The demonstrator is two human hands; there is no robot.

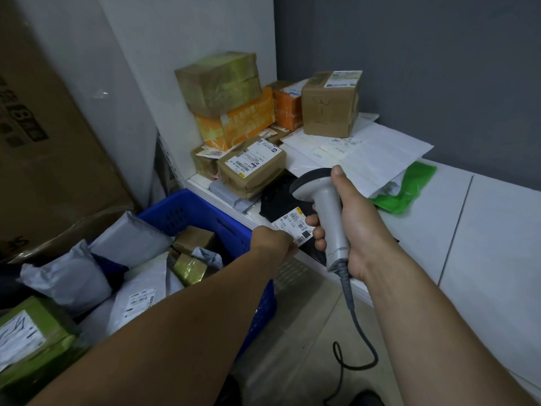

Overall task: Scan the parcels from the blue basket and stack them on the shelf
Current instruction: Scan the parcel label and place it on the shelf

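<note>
My right hand (348, 227) grips the grey handle of a barcode scanner (319, 197), its head pointing left and down. Just left of it, my left hand (272, 241) pinches the near edge of a black parcel (276, 200) with a white barcode label (295, 225), which lies on the front edge of the white shelf (439, 230). The blue basket (202, 215) stands at lower left, holding several grey and white mailer bags, a gold box and a small brown box. Several scanned-looking boxes are stacked at the shelf's back left corner (234, 112).
A large cardboard carton (44, 142) leans against the wall at left. White envelopes (366, 153) and a green bag (407, 191) lie on the shelf right of the stack. The scanner's coiled cable (351, 341) hangs down over the floor. A green-taped box (29, 341) sits at lower left.
</note>
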